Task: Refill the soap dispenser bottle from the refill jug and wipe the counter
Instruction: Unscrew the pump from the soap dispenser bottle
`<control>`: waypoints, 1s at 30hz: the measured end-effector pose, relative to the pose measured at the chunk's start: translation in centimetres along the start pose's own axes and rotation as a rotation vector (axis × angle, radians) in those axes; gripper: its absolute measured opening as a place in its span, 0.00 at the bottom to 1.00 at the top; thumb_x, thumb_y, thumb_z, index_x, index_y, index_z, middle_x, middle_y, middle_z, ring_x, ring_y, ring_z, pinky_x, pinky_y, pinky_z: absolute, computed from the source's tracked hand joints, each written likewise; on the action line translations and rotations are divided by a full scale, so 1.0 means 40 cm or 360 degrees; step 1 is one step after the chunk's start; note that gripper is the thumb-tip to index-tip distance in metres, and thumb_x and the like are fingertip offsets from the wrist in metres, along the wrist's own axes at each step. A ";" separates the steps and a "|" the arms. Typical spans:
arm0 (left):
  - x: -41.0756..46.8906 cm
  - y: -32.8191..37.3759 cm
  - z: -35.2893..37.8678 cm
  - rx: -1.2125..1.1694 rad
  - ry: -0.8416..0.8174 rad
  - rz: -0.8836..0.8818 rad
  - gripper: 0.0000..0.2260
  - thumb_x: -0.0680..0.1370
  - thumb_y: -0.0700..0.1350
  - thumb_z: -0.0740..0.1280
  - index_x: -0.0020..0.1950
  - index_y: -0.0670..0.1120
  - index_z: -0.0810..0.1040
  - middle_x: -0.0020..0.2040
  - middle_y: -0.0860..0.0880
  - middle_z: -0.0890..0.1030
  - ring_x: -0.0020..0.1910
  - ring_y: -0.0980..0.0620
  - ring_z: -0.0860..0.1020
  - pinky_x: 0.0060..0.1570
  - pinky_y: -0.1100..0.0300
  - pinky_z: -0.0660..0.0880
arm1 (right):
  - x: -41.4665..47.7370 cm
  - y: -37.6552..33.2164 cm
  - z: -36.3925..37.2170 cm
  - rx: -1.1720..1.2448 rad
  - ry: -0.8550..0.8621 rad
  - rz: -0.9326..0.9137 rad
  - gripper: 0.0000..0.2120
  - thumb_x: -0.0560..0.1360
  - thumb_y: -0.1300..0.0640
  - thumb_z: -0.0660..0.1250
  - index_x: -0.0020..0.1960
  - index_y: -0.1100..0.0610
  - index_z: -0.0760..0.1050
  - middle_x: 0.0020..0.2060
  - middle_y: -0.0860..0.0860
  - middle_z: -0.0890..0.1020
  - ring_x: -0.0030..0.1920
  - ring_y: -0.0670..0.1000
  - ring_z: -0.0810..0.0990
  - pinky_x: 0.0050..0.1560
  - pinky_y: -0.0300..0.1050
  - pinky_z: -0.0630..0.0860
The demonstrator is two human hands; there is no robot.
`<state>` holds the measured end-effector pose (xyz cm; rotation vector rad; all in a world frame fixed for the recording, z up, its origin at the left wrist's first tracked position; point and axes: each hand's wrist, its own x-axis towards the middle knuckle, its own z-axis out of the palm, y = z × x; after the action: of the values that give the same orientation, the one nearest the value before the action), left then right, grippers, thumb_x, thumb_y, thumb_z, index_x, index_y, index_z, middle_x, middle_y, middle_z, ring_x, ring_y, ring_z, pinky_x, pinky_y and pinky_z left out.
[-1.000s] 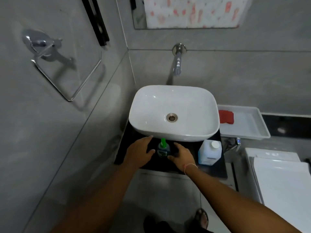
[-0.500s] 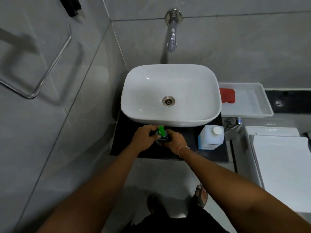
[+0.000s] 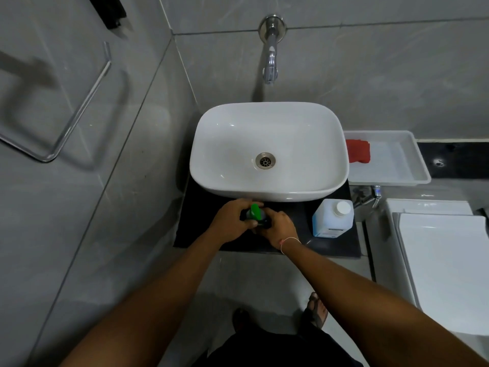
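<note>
Below the white basin (image 3: pixel 268 152), on the dark desk (image 3: pixel 330 245), your hands clamp the soap dispenser bottle (image 3: pixel 256 217): left hand (image 3: pixel 232 221) on its pump, right hand (image 3: pixel 277 229) on its body. Steady the body and twist the pump off gently. Beside it, the refill jug (image 3: pixel 332 218) stands capped; its label is unreadable.

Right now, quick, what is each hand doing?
Left hand: closed around the soap dispenser bottle, near its green pump.
Right hand: closed on the same bottle from the other side.
</note>
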<state>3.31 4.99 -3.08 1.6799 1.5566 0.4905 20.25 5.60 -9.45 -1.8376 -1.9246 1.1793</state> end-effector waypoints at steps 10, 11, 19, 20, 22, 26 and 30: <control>-0.011 -0.005 0.009 -0.0047 0.0114 -0.0038 0.23 0.69 0.39 0.78 0.63 0.50 0.81 0.62 0.49 0.83 0.62 0.50 0.80 0.66 0.49 0.75 | 0.001 0.007 0.005 0.0051 -0.0007 0.0000 0.28 0.67 0.44 0.76 0.66 0.46 0.74 0.52 0.58 0.80 0.55 0.58 0.78 0.55 0.49 0.77; -0.008 -0.004 0.010 -0.0024 0.0160 -0.0068 0.20 0.69 0.42 0.79 0.60 0.50 0.83 0.59 0.50 0.84 0.58 0.50 0.81 0.62 0.49 0.77 | 0.001 0.007 0.005 0.0057 -0.0017 0.0000 0.28 0.68 0.44 0.76 0.66 0.46 0.74 0.53 0.58 0.80 0.55 0.58 0.78 0.55 0.50 0.77; -0.009 0.001 0.018 -0.0083 0.0069 -0.0022 0.27 0.68 0.38 0.79 0.66 0.46 0.79 0.65 0.47 0.81 0.64 0.47 0.79 0.66 0.51 0.75 | -0.003 0.011 0.006 -0.0006 -0.0041 -0.0034 0.28 0.70 0.48 0.74 0.68 0.48 0.72 0.54 0.61 0.80 0.58 0.61 0.77 0.57 0.52 0.77; -0.007 0.002 0.018 -0.0069 0.0114 -0.0039 0.24 0.68 0.39 0.79 0.64 0.45 0.80 0.63 0.46 0.82 0.62 0.46 0.80 0.64 0.50 0.76 | -0.005 0.012 0.007 -0.0009 -0.0037 -0.0036 0.28 0.70 0.48 0.74 0.68 0.49 0.72 0.53 0.61 0.80 0.58 0.61 0.77 0.57 0.51 0.77; -0.008 0.008 0.020 -0.0040 0.0237 -0.0108 0.22 0.67 0.44 0.81 0.59 0.45 0.81 0.57 0.47 0.83 0.55 0.48 0.81 0.57 0.51 0.78 | -0.007 0.015 0.010 -0.0023 -0.0040 -0.0037 0.27 0.70 0.48 0.74 0.67 0.49 0.72 0.53 0.60 0.80 0.57 0.61 0.77 0.56 0.51 0.77; -0.014 0.009 0.014 -0.0156 0.0150 -0.0063 0.27 0.67 0.38 0.79 0.65 0.46 0.78 0.63 0.47 0.81 0.62 0.48 0.79 0.64 0.52 0.76 | -0.010 0.018 0.011 -0.0022 -0.0053 -0.0026 0.26 0.71 0.48 0.74 0.67 0.47 0.73 0.53 0.60 0.80 0.57 0.60 0.77 0.57 0.52 0.77; -0.017 0.004 0.008 -0.0162 0.0204 -0.0087 0.19 0.68 0.37 0.79 0.57 0.46 0.83 0.58 0.47 0.84 0.59 0.48 0.81 0.63 0.50 0.77 | -0.012 0.017 0.011 -0.0022 -0.0039 -0.0031 0.27 0.70 0.48 0.74 0.67 0.47 0.73 0.54 0.59 0.81 0.59 0.59 0.77 0.57 0.52 0.77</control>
<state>3.53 4.26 -3.01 1.5506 1.6368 0.6490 20.57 4.93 -10.03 -1.8154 -1.9641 1.1908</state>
